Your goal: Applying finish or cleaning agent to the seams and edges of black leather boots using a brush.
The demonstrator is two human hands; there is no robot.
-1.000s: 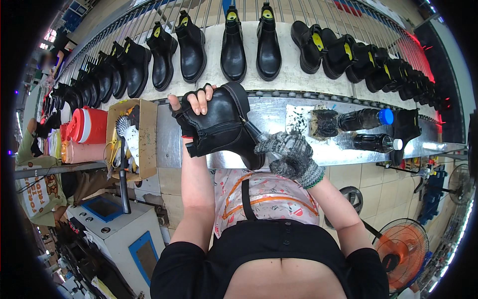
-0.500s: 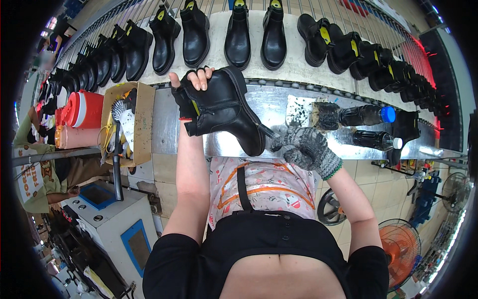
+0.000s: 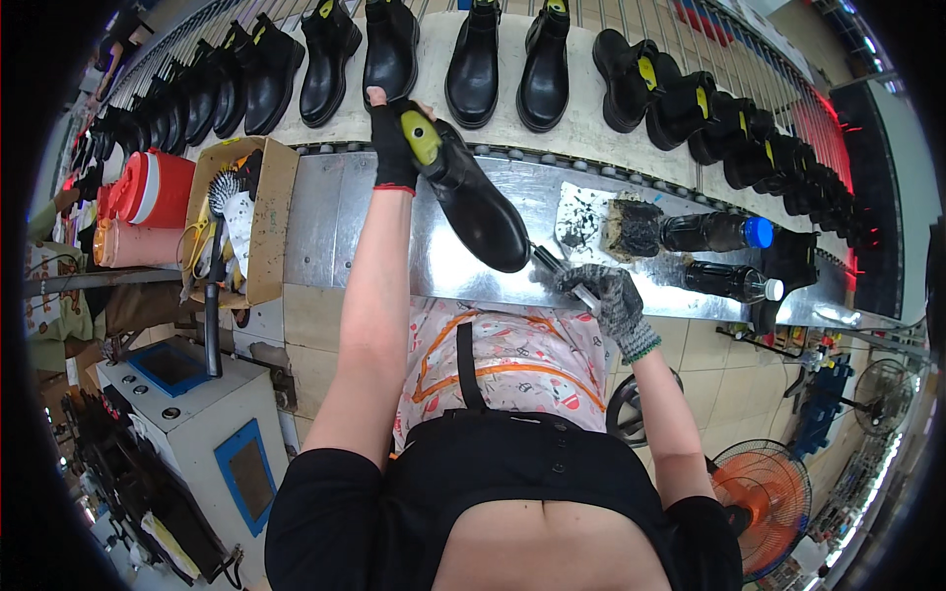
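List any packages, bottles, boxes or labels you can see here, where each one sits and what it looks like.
Cardboard box: left of the metal bench, open, brown, holding a brush.
Upper bottle: lying on the bench's right side, dark, blue cap.
Lower bottle: lying just below it, dark, white cap.
Jug: far left, red with white lid.
Boot tabs: yellow-green.

Steel bench [image 3: 335, 222]: cardboard box [image 3: 258, 219], blackened sponge [image 3: 632, 228], two bottles [image 3: 709, 232]. Conveyor [image 3: 581, 128]: black boots [image 3: 475, 65].
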